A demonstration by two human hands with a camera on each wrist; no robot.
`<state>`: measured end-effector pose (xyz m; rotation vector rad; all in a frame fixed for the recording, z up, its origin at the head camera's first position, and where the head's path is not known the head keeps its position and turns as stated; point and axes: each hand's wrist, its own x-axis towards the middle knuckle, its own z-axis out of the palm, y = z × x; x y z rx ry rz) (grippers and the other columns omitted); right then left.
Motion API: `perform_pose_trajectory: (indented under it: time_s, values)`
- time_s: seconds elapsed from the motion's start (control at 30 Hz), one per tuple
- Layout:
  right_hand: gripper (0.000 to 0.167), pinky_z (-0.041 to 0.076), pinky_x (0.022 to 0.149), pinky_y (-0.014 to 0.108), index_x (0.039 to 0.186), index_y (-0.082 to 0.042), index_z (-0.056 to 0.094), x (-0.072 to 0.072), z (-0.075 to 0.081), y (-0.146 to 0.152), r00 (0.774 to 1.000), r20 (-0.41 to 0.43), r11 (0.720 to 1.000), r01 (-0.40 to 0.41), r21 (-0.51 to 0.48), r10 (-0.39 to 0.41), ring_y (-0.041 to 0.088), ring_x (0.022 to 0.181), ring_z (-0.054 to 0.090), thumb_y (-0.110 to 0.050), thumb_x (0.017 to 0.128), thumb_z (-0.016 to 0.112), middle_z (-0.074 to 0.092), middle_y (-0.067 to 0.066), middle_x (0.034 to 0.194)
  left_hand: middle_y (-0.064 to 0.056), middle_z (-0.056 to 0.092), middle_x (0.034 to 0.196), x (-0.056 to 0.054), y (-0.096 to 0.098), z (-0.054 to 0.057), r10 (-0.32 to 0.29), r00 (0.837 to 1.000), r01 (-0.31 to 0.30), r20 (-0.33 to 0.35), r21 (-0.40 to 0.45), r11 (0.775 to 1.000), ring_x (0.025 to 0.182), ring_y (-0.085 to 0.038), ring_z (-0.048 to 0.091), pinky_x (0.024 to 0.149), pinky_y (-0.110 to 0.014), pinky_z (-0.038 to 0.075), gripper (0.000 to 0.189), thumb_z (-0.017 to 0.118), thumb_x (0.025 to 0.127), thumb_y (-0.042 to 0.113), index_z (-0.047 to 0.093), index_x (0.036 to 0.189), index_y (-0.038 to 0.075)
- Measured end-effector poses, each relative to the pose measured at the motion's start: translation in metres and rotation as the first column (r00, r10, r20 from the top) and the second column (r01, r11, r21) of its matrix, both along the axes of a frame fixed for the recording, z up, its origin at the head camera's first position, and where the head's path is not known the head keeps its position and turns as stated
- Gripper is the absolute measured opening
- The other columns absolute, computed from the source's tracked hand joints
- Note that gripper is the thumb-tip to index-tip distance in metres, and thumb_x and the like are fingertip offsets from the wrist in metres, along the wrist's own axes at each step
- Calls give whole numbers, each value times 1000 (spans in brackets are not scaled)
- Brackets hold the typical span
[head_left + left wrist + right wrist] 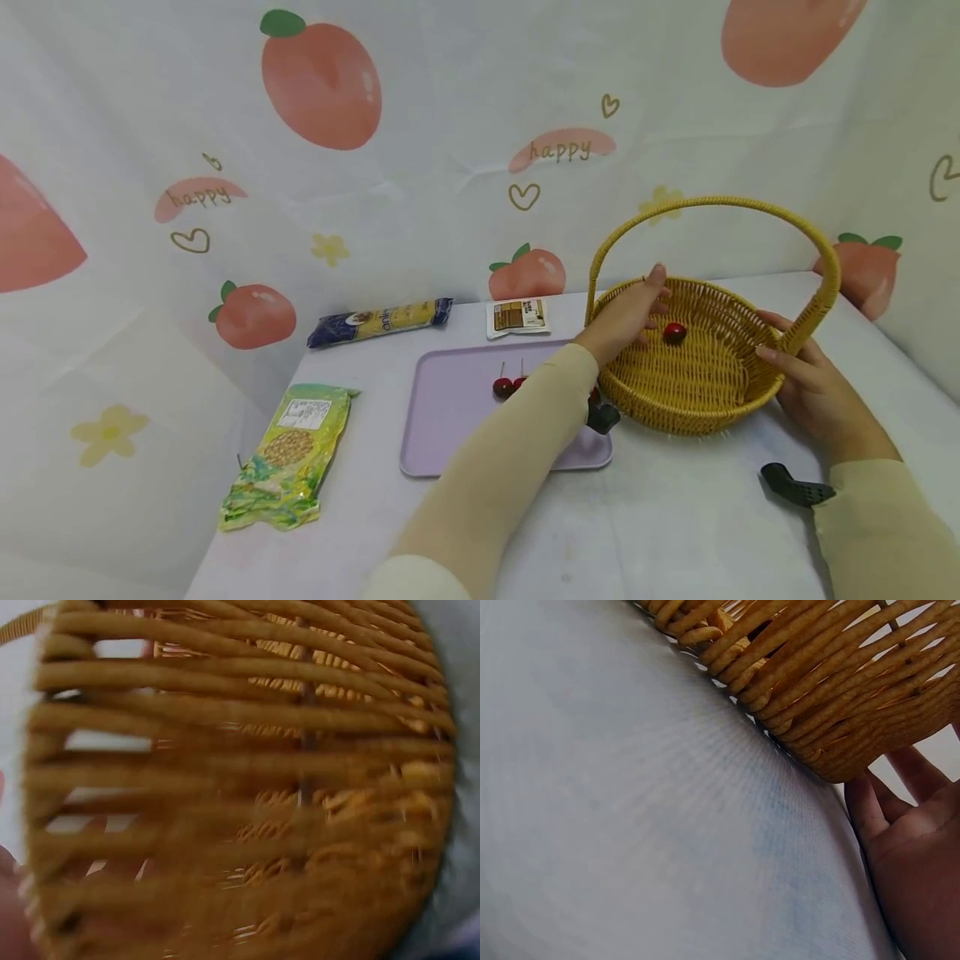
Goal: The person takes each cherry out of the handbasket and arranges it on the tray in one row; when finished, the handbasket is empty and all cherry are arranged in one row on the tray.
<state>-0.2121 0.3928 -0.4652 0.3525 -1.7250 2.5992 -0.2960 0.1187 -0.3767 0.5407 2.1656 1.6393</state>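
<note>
A yellow-brown wicker basket (671, 421) with a tall arched handle stands on the table's right half. My left hand (628, 315) reaches over its left rim, fingers relaxed inside and thumb raised. Close beside those fingers, a dark red cherry (675, 333) shows within the basket. At the right rim, by the foot of the handle, my right hand (825, 400) grips the basket, thumb on the near side of the rim. Weave (225, 772) fills the blurred left wrist view. Several cherries (504, 387) lie on a lilac tray (442, 400), partly hidden by my left sleeve.
Behind the tray lie a blue-and-yellow packet (378, 323) and a small white-and-brown sachet (517, 318). A green-yellow bag (288, 454) rests at the table's left edge. A patterned cloth backdrop (420, 183) hangs directly behind. Black straps show at both wrists.
</note>
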Motion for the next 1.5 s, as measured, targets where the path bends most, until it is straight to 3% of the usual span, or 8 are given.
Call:
perform_pose_trajectory:
  time_s: [0.33,0.7,0.87,1.03,1.2,1.33,1.4,1.5]
  values:
    - [55,48,101,18,165,-19,39,3,2,-4,999,28,1000,18,19,-19,8,134,50,1,114,45,37,-1,157,7,59,150,-6,17,-17,-27,998,31,54,-65,997,110,-23,67,81,-44,59,83,20,109,77,58,157,21]
    - [54,44,100,17,165,-21,38,3,5,0,998,39,997,48,53,-50,8,133,48,-1,115,45,39,-3,156,12,47,163,-6,26,-16,-76,981,98,176,-120,988,126,-25,64,95,-42,58,79,25,106,82,44,167,37]
    - [55,43,101,18,165,-21,37,2,4,2,998,49,998,46,47,-48,8,135,47,-2,115,45,37,-4,158,7,56,157,-5,31,-18,-71,991,92,111,-203,975,120,-24,69,95,-38,57,80,28,109,77,50,165,24]
    - [54,43,101,18,165,-21,37,1,3,0,998,46,998,38,48,-40,7,134,49,-2,115,45,38,-3,157,10,68,140,0,30,-21,-62,998,51,-18,-386,921,122,-12,65,104,-33,50,70,50,106,74,66,152,23]
    - [54,46,100,17,165,-20,38,0,2,1,999,41,999,34,38,-36,7,134,50,-1,114,46,38,-2,157,14,71,118,1,28,-21,-143,986,86,-87,-472,877,112,-4,63,94,-26,50,42,78,101,51,76,132,22]
    - [54,45,100,17,165,-20,38,0,3,0,999,40,999,36,28,-37,8,134,48,-1,114,46,38,-2,156,15,70,106,-1,29,-23,-202,974,123,-99,-516,848,97,-3,64,83,-22,50,27,87,97,32,79,120,21]
    - [55,44,101,17,165,-21,38,0,3,1,998,47,999,37,34,-39,8,135,46,-2,114,46,37,-3,156,15,71,104,-1,30,-23,-206,974,129,-94,-518,845,96,-3,64,82,-21,50,22,87,98,29,80,117,21]
    - [55,44,101,18,165,-21,37,0,3,1,998,48,999,33,35,-34,9,134,46,-2,114,46,37,-3,156,15,71,103,-2,28,-23,-182,980,127,-83,-447,886,97,-3,64,81,-21,50,19,83,101,23,81,119,18]
